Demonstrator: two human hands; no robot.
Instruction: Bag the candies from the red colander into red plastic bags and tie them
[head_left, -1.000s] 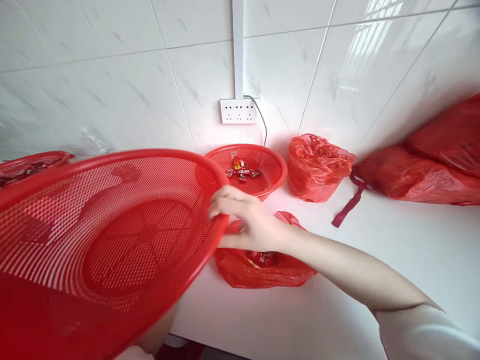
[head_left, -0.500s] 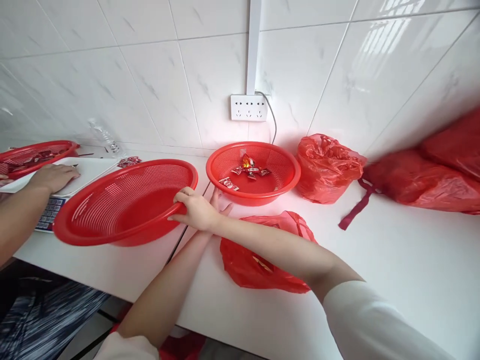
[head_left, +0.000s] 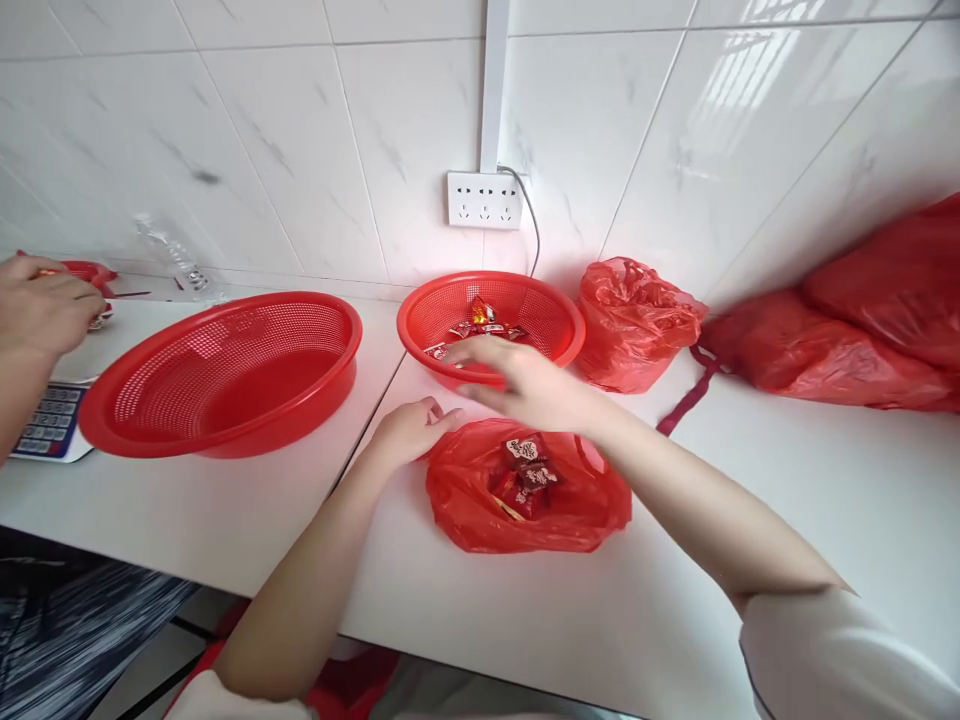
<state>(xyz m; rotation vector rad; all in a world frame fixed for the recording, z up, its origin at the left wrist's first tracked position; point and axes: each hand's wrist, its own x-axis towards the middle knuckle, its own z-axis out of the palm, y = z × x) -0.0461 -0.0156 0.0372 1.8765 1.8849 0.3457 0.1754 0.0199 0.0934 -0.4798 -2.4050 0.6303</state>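
My right hand (head_left: 517, 380) hangs over the near rim of a red mesh basket (head_left: 559, 355), its thumb and fingers apart and nothing seen in them. Inside that basket lie several small wrapped sweets (head_left: 484, 320), partly hidden by the hand. My left hand (head_left: 412, 430) rests at the upper left edge of an open red plastic bag (head_left: 465, 515), thumb and fingers apart; whether it touches the bag I cannot tell. Wrapped sweets (head_left: 529, 475) sit in the bag. On the left stands a larger red basket (head_left: 277, 390), bare inside.
A co-worker's hand (head_left: 52, 305) holds something small and red over a white scale (head_left: 49, 420) at left. A full red bag (head_left: 637, 325) stands beside the sweets basket, with larger red bags (head_left: 847, 340) farther right. A socket strip (head_left: 485, 200) is on the wall.
My right hand has let go of the larger basket and moved right to the sweets basket. My left hand has drawn back toward the bag. The co-worker's hand has risen off the scale.
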